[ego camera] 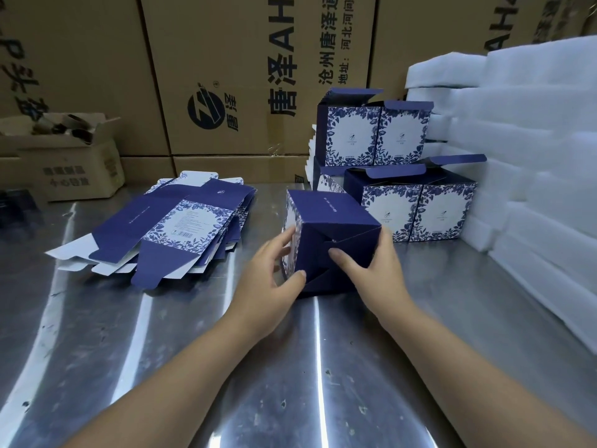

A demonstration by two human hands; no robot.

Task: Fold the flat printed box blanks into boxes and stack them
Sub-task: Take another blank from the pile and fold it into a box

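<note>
A folded navy box (326,218) with blue floral sides lies tilted on the steel table (193,350), its interlocked bottom flaps facing me. My left hand (274,270) holds its left side, thumb on the lower flap edge. My right hand (374,270) grips its right edge, thumb pressed on the bottom flaps. A pile of flat printed blanks (181,224) lies to the left. Folded boxes with open lids stand behind: two (416,211) on the table and two more (374,134) stacked higher.
White foam sheets (533,156) are stacked along the right side. Large brown cartons (226,76) form a wall at the back. A small open carton (74,160) sits at the back left.
</note>
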